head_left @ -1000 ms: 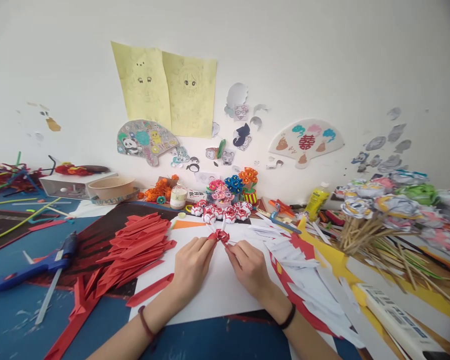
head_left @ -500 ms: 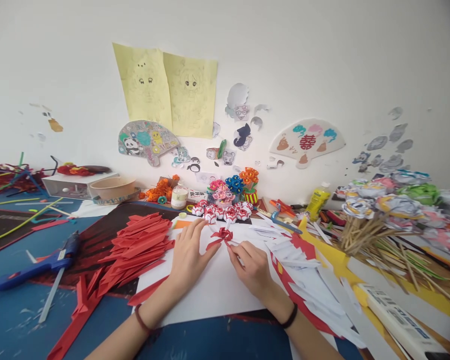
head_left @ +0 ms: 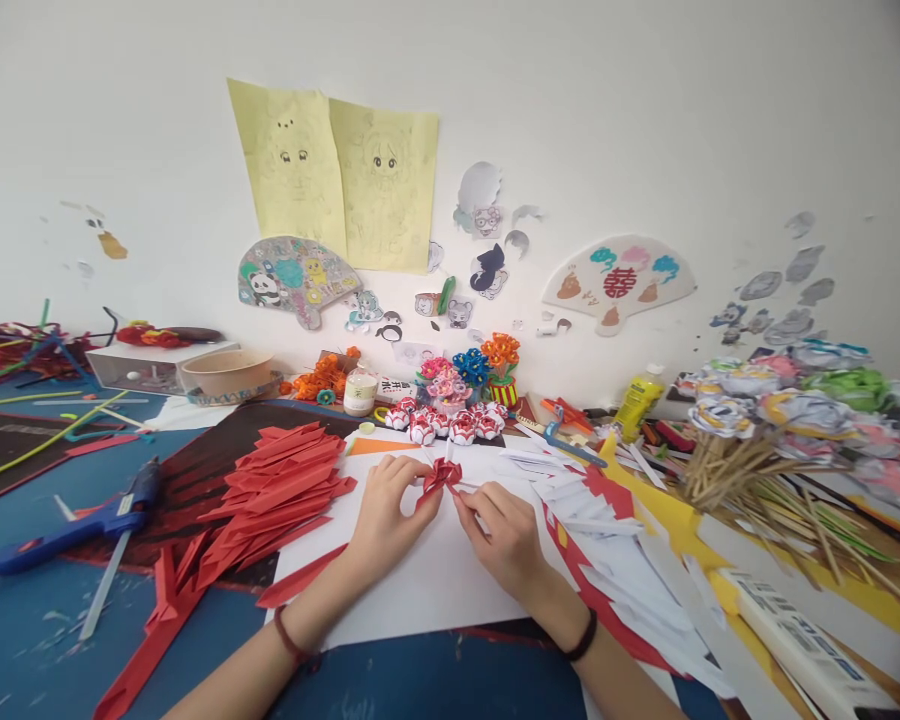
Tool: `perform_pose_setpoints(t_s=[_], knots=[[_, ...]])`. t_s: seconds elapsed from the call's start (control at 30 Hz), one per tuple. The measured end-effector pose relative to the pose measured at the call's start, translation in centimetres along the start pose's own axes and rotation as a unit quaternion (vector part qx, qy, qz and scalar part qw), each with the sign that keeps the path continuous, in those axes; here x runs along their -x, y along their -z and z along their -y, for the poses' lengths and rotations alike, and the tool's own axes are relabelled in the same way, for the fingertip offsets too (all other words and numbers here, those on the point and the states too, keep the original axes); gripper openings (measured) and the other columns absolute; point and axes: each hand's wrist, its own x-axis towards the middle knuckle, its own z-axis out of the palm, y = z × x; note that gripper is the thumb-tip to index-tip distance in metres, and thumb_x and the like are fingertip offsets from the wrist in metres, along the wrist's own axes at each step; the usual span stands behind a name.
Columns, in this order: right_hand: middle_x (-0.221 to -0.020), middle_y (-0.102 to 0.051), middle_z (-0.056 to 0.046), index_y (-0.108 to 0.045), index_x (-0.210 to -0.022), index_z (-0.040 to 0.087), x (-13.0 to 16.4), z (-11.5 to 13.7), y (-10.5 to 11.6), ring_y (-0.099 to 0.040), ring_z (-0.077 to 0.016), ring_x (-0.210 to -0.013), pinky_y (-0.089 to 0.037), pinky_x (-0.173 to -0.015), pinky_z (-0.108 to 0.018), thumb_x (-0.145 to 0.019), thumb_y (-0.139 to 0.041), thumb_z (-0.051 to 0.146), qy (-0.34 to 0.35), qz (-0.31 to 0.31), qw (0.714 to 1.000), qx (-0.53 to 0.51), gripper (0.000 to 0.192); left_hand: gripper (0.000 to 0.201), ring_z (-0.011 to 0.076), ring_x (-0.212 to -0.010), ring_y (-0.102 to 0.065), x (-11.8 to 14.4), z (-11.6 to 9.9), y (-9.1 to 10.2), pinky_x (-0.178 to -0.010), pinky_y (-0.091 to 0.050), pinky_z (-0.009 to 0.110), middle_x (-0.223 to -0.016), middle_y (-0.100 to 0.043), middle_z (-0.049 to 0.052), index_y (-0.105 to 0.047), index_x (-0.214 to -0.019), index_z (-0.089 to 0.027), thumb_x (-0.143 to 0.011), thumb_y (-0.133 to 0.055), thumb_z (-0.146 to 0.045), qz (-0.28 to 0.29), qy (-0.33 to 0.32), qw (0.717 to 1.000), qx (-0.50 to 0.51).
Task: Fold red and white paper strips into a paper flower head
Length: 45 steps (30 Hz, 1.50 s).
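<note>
Pinching from both sides, the left hand (head_left: 381, 512) and right hand (head_left: 499, 530) close fingertips on a small red-and-white folded paper flower (head_left: 442, 474), held between them above the white paper sheet (head_left: 435, 580), equally near both.

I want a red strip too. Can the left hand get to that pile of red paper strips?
Probably yes. The pile of red paper strips lies right beside the left hand with nothing between, but its fingers are busy holding the small red paper flower.

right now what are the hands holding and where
Both hold a small red folded paper flower: left hand fingertips pinch its left edge, right hand fingertips its lower right.
</note>
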Motion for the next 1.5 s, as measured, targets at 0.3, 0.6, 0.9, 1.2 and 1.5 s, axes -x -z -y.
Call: perform_pose_setpoints(t_s=[0.3, 0.6, 0.9, 1.2, 1.5], knots=[[-0.063, -0.052, 0.000, -0.057, -0.073, 0.019, -0.2, 0.5, 0.0, -0.050, -0.0124, -0.057, -0.039, -0.054, -0.025, -0.093, -0.050, 0.016, -0.061, -0.001, 0.996, -0.070, 0.022, 0.007, 0.0187, -0.079, -0.053, 0.3, 0.1, -0.2, -0.077, -0.041, 0.034, -0.083, -0.065, 0.001, -0.060, -0.086, -0.022, -0.087, -0.062, -0.028, -0.033, 0.022, 0.999, 0.022], [-0.064, -0.053, 0.000, -0.058, -0.074, 0.019, -0.1, 0.3, 0.1, -0.050, -0.0127, -0.059, -0.039, -0.056, -0.026, -0.093, -0.051, 0.018, -0.086, 0.006, 0.992, -0.089, 0.021, 0.010, 0.0185, -0.076, -0.053, 0.2, 0.0, 0.0, -0.073, -0.042, 0.033, -0.079, -0.066, 0.001, -0.064, -0.084, -0.022, -0.087, -0.063, -0.031, -0.038, 0.043, 0.996, 0.066], [-0.063, -0.054, 0.000, -0.059, -0.073, 0.019, -0.4, 0.2, 0.3, -0.052, -0.0129, -0.059, -0.040, -0.056, -0.025, -0.094, -0.050, 0.019, -0.088, 0.010, 0.993, -0.081, 0.022, 0.017, 0.0192, -0.075, -0.054, 0.1, 0.3, 0.0, -0.071, -0.041, 0.033, -0.076, -0.067, 0.001, -0.065, -0.081, -0.021, -0.087, -0.063, -0.037, -0.034, 0.034, 0.999, 0.015], [-0.067, -0.058, -0.001, -0.060, -0.073, 0.019, 0.0, -1.6, -0.2, -0.053, -0.0137, -0.060, -0.041, -0.059, -0.026, -0.094, -0.052, 0.024, -0.165, 0.044, 0.983, -0.070, 0.022, 0.040, 0.0265, -0.103, -0.056, 0.2, 0.7, 0.0, -0.083, -0.038, 0.038, -0.114, -0.065, 0.005, -0.057, -0.114, -0.026, -0.080, -0.070, -0.043, 0.020, -0.012, 0.993, -0.119], [-0.060, -0.063, 0.001, -0.064, -0.064, 0.019, 0.0, -3.1, -0.5, -0.053, -0.0134, -0.053, -0.039, -0.053, -0.025, -0.085, -0.063, 0.024, -0.245, 0.086, 0.961, -0.097, 0.021, 0.020, 0.0217, -0.083, -0.058, 0.6, 0.3, 0.2, -0.071, -0.037, 0.035, -0.093, -0.066, 0.005, -0.056, -0.114, -0.020, -0.095, -0.051, -0.027, 0.074, -0.190, 0.947, -0.247]])
